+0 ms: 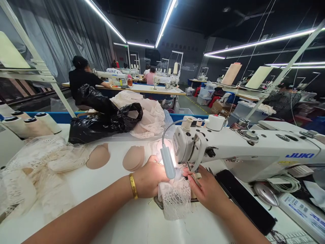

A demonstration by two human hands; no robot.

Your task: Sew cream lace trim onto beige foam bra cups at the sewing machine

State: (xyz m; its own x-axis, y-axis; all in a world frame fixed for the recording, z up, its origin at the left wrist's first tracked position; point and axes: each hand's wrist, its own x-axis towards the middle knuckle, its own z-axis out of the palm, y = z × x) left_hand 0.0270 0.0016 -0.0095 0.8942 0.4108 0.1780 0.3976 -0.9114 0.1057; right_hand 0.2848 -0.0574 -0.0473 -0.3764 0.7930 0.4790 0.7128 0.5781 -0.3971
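Note:
A white sewing machine (238,145) stands before me, its needle area lit by a small grey gooseneck lamp (167,162). Cream lace fabric (175,200) lies under the needle area and hangs toward me over the machine bed. Just left of the needle, my left hand (152,178) is closed on the fabric; the lamp head covers part of its fingers. My right hand (209,189) pinches the fabric's edge right beside the presser foot, its fingertips partly behind the machine parts. Beige oval pads (133,158) and another single pad (98,156) lie left of my left hand.
More lace (22,173) is heaped at the left. Behind the pads sit a black plastic bag (101,125) and a pile of cream lace (149,112). A black phone (245,200) and a computer mouse (266,194) lie at the right. Co-workers sit farther back.

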